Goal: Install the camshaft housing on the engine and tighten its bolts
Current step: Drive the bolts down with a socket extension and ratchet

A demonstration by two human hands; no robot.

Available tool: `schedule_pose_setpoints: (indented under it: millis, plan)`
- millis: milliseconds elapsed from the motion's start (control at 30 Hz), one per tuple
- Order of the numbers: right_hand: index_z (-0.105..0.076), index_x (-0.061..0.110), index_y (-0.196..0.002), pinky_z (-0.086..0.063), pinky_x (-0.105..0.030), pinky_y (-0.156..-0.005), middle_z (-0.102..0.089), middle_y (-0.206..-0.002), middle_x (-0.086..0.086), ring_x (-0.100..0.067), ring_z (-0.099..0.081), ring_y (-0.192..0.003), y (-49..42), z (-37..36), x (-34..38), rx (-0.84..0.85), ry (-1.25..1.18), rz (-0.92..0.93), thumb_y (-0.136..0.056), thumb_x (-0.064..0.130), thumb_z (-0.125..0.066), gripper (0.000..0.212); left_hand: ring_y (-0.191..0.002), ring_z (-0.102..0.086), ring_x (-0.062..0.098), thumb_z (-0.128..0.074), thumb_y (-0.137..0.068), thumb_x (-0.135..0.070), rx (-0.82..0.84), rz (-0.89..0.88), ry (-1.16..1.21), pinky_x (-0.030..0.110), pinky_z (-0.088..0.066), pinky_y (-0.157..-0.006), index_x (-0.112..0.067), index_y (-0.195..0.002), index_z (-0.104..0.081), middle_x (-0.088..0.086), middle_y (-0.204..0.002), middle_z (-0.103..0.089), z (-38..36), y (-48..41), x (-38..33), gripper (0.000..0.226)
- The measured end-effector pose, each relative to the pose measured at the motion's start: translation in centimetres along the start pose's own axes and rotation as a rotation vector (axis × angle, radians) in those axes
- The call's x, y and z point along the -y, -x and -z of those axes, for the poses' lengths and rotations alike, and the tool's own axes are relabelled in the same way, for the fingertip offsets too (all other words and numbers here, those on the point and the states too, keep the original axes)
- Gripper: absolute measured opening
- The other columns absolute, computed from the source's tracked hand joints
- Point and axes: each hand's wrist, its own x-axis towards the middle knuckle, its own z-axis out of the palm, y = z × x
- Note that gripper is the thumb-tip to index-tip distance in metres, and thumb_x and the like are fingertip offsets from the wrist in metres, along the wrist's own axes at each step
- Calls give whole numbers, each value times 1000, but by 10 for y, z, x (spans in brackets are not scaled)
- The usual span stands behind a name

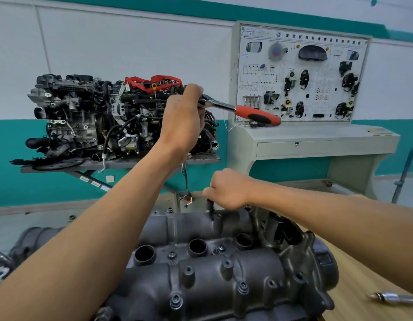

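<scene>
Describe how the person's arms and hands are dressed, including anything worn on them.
Both arms are bare to the frame edge; no sleeves show. The left hand and right hand wear no gloves. No watch, ring, wristband or marking is visible on the wrists or the fingers that show.

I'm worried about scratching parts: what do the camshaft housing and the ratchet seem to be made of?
The camshaft housing: likely cast metal, perhaps aluminium; dull dark-grey, slightly grainy surface with moulded bosses. The ratchet: shank looks like polished chromed steel, given its bright reflections; the grip looks like matte red and black plastic or rubber.
</scene>
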Motion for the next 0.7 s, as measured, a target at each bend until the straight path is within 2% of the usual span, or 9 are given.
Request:
schedule_pose_setpoints:
  millis: [133, 267, 333, 400, 433, 500, 567, 633, 700]
  plan:
    - [-38, 10, -51, -27, -29, -46, -39, -54, -4, -16, -38, -50, -6, 13, 7, 59, 42, -41, -99, 30, -43, 52, -46, -10, 18, -41, -85, -30, 4, -25, -7, 25, -14, -43, -28, -50, -20, -7, -46, -18, -1, -3, -3, 41]
    - [-39, 8, -53, -28, -29, -47, -39, -55, -5, -22, -42, -54, -1, 9, 12, 71, 50, -37, -102, 30, -40, 53, -43, -10, 14, -39, -89, -24, 20, -13, 107, 19, -16, -41, -30, -48, -23, -10, -45, -18, 2, -5, -6, 45]
    - [-45, 8, -59, -32, -28, -49, -40, -56, -3, -22, -45, -58, 7, 25, 1, -13, -99, -92, -102, 28, -40, 49, -42, -11, 13, -38, -93, -23, 28, 2, 119, 20, -17, -40, -30, -44, -26, -11, -45, -19, 3, -4, -4, 51]
    - [-46, 13, -62, -32, -26, -48, -40, -57, 1, -15, -41, -54, 19, 59, -21, -156, -295, -160, -102, 25, -41, 42, -43, -10, 15, -37, -96, -22, 23, 15, 108, 23, -15, -41, -30, -44, -26, -10, -45, -19, 2, -2, -3, 53]
    - [-42, 15, -60, -29, -26, -47, -38, -54, 4, -11, -37, -48, 27, 76, -31, -180, -326, -160, -101, 23, -42, 42, -44, -9, 16, -36, -97, -23, 8, 32, 109, 24, -15, -42, -30, -45, -26, -9, -45, -19, 2, 0, -4, 54]
    - [-39, 15, -56, -29, -29, -45, -35, -45, 6, -6, -31, -38, 43, 96, -42, -101, -295, -97, -100, 24, -45, 46, -43, -10, 15, -36, -99, -25, -28, 84, 136, 23, -15, -41, -30, -45, -26, -8, -46, -19, -1, 1, -8, 55]
    - [-53, 10, -59, -42, -26, -47, -50, -47, 5, -5, -45, -39, 54, 88, -35, 3, -242, -22, -102, 31, -51, 48, -42, -10, 15, -36, -99, -30, -70, 146, 206, 22, -13, -40, -27, -50, -24, -6, -47, -18, 2, 1, -12, 51]
    - [-68, 5, -70, -43, -13, -46, -64, -55, 4, -2, -56, -44, 56, 71, -20, 10, -305, 26, -99, 34, -58, 41, -42, -9, 15, -35, -97, -34, -90, 203, 298, 23, -9, -41, -25, -57, -20, -5, -48, -15, 6, 0, -16, 44]
    - [-73, 2, -78, -42, -12, -46, -71, -62, -5, -4, -63, -48, 51, 56, -8, -13, -373, 76, -96, 29, -64, 34, -43, -7, 15, -33, -96, -37, -89, 243, 362, 24, -6, -43, -25, -62, -16, -5, -47, -13, 9, -1, -18, 39]
